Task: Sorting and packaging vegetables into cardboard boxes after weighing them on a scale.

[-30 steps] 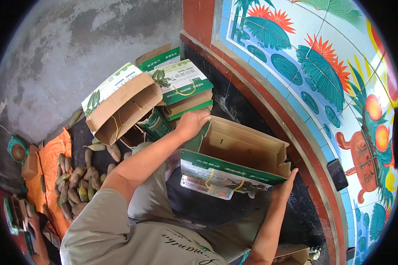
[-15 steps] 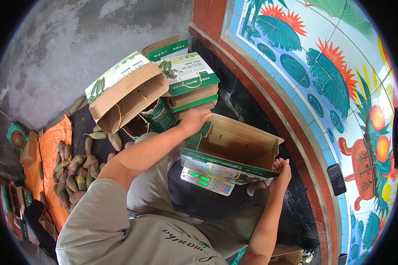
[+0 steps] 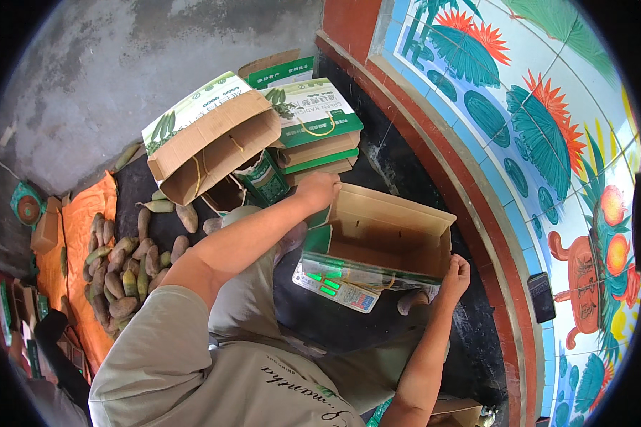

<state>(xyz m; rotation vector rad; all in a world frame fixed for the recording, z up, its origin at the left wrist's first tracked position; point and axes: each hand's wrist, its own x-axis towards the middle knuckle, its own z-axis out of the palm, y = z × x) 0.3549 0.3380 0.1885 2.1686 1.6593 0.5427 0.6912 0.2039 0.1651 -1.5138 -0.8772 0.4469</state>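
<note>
The open cardboard box (image 3: pixel 384 238) sits on a digital scale (image 3: pixel 335 290) on the dark floor mat (image 3: pixel 406 178), between both hands. The left hand (image 3: pixel 318 191) has its fingers closed on the box's far corner; the right hand (image 3: pixel 454 274) curls around its near corner. Keeping both grips level should stop the box tipping off the scale.

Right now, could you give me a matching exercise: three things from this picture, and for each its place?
Things:
1. open cardboard box
2. heap of long vegetables
3. stack of flat green boxes

Places:
A. on the orange cloth at the person's left
B. against the painted wall, behind the tipped box
C. between the left hand and the right hand

Pairs: 1-C, 2-A, 3-B
</note>
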